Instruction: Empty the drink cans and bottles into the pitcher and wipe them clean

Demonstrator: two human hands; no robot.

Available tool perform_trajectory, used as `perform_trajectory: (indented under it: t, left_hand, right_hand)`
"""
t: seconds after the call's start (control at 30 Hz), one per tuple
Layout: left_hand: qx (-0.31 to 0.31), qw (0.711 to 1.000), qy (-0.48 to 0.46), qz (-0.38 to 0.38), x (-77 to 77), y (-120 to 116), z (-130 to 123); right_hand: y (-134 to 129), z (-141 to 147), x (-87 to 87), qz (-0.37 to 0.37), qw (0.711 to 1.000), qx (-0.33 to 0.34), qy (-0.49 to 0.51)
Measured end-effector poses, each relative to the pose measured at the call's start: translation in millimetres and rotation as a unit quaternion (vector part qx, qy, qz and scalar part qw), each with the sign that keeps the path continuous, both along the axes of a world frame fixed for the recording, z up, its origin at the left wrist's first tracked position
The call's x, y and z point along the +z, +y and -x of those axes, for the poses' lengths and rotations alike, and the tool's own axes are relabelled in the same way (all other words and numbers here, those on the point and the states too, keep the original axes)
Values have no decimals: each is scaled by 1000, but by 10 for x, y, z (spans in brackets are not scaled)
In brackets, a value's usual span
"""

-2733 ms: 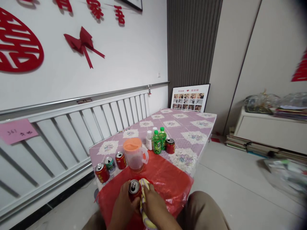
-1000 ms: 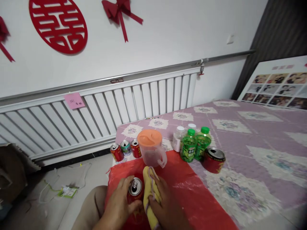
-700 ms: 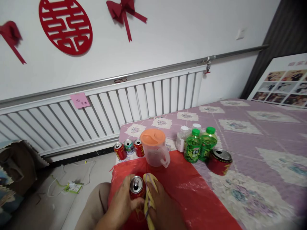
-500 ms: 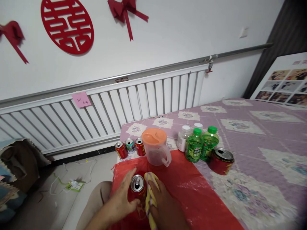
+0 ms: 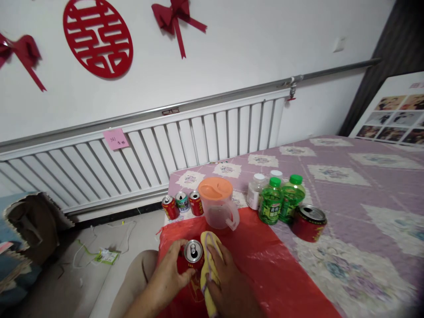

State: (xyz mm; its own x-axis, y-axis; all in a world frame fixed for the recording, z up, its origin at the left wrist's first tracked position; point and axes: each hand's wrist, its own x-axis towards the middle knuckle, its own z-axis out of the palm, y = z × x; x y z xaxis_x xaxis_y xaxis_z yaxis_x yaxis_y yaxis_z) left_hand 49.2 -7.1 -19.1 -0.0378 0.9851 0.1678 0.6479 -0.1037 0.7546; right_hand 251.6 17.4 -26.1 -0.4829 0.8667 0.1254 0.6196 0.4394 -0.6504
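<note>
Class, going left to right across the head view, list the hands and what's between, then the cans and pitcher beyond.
Left hand, near red can, yellow cloth, right hand; then leftmost red can, teal can, second red can, orange-lidded pitcher, rightmost red can.

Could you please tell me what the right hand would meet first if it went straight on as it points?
Beyond the yellow cloth it holds, the right hand would probably meet the pitcher first, though depth is hard to judge.
</note>
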Motion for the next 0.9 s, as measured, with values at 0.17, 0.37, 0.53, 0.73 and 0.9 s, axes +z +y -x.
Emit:
perform_trajectory:
  t: [0.17, 0.37, 0.53, 0.73, 0.9]
  left_hand:
    - [12, 999, 27, 13, 34, -9, -40]
    - [-70, 996, 52, 36, 59, -3, 48]
    - [-45, 997, 62, 0, -24, 14, 73]
    - [-3, 998, 48, -35, -57, 16, 21]
    - [-2, 999, 33, -10, 59, 3, 16]
  right_hand:
    - [-18, 41, 87, 61, 996, 4, -68]
    - [-9, 40, 75, 52, 997, 15, -57]
    - [0, 31, 57, 0, 1000, 26, 5]
    - [-17, 66, -21, -21, 999, 20, 41]
    - [12, 99, -141, 26, 999, 14, -16]
